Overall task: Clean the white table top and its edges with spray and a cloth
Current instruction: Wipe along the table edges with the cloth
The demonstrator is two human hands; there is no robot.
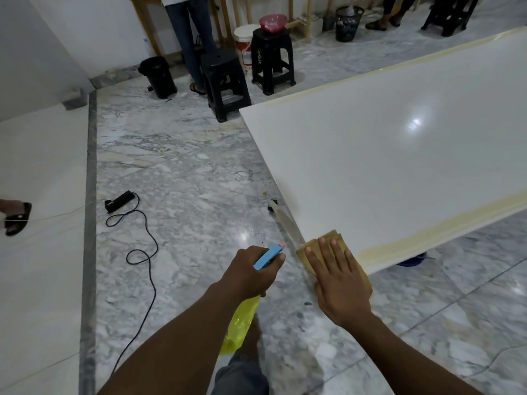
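I'm wiping the near corner of the white bench (399, 143): my right hand (339, 277) lies open, flat on the tan cloth (330, 238), my left hand (251, 269) grips the spray bottle (242, 323), so next probably wipe along the edge.

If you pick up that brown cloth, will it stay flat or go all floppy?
Probably floppy: the cloth lies folded in thin layers and bends over the table corner under the right hand. It likely slides easily, since the top looks glossy.
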